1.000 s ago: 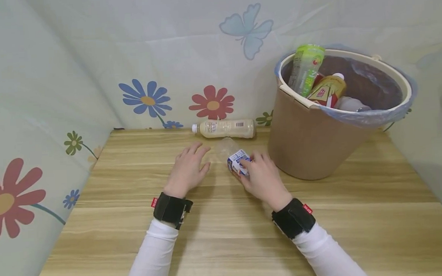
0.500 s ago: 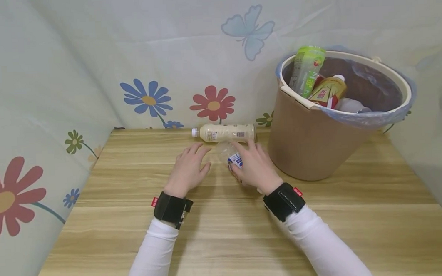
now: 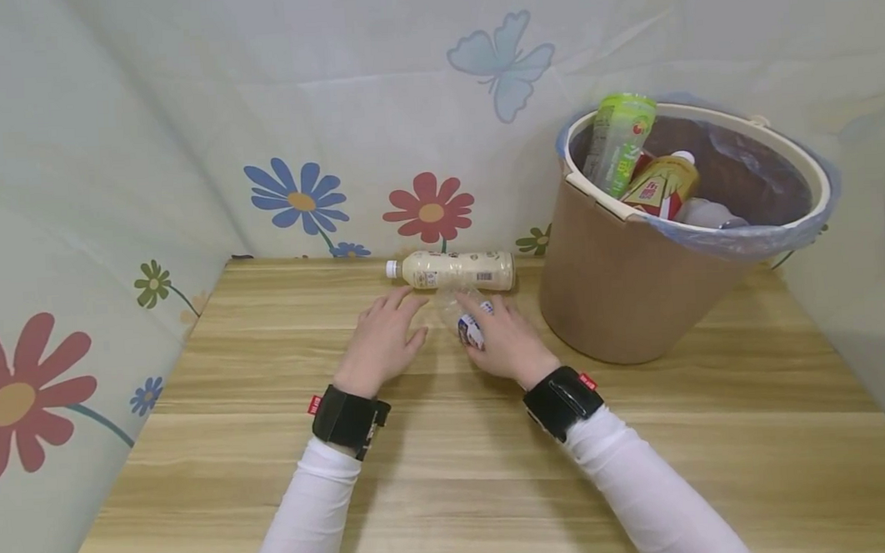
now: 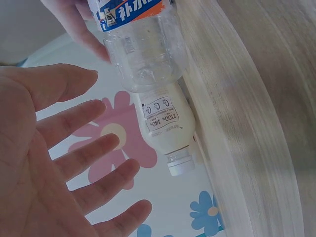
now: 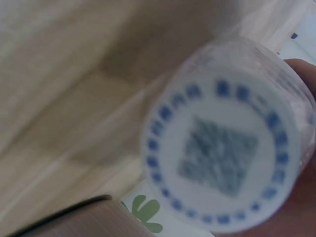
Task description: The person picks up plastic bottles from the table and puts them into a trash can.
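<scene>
My right hand (image 3: 512, 342) grips a clear plastic bottle (image 3: 470, 332) with a blue, white and orange label, just above the table. Its round white cap (image 5: 219, 153), printed with a dark square code, faces the right wrist camera. In the left wrist view, the clear base end of that bottle overlaps a cream-coloured bottle (image 4: 168, 123). This second bottle lies on its side at the table's back edge, white cap to the left. To the left of both, my left hand (image 3: 381, 346) has its fingers spread and holds nothing.
A brown bin (image 3: 623, 292) with a blue liner stands at the right. Inside are a green-topped clear container (image 3: 621, 142), a yellow-and-red bottle (image 3: 661, 188) and a whitish item (image 3: 705, 212). A flowered curtain (image 3: 343, 90) backs the wooden table (image 3: 453, 476).
My right hand has shifted round the clear bottle, from its label end to its side, and the label has turned. The cream-coloured bottle has rolled slightly toward me. My left hand has stayed put.
</scene>
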Demonstrator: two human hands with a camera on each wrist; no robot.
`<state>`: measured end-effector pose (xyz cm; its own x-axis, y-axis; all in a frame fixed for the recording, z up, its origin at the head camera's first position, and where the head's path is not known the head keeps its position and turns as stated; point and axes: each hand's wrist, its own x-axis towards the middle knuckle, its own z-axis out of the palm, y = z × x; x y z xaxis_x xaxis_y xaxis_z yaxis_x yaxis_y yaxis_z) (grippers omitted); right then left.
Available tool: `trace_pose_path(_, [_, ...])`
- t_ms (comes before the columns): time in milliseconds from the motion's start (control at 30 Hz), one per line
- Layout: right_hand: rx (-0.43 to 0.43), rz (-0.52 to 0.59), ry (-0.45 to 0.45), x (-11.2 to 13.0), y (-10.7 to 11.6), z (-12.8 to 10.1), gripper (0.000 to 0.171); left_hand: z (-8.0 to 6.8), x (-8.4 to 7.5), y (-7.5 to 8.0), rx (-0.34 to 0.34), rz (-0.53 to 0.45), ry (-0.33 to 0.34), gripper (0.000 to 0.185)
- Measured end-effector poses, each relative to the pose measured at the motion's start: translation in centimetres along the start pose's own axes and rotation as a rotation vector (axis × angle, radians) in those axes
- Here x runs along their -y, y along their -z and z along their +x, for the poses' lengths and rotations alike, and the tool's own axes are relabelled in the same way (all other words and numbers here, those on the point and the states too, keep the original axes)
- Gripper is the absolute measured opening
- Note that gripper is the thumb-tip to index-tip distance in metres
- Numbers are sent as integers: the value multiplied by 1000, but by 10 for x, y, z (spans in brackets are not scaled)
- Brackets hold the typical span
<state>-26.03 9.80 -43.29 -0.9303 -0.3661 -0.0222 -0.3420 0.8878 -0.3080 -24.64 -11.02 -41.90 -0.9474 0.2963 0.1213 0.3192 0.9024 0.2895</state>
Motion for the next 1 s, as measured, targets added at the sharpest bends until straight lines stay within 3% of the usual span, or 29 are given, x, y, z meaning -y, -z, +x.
trace_pose_path(400, [-66,52,31,-5,-6,-11,83,-2,-4,0,-10,6,-21,47])
trace_pose_path(767, [-16,312,1,-19,3,-23,87,0,-4,-1,-24,6,-43,46])
trace_pose_path(1000, [-48,435,-24,-20,13,-34,87,1,-6,0,-43,-46,-74,47])
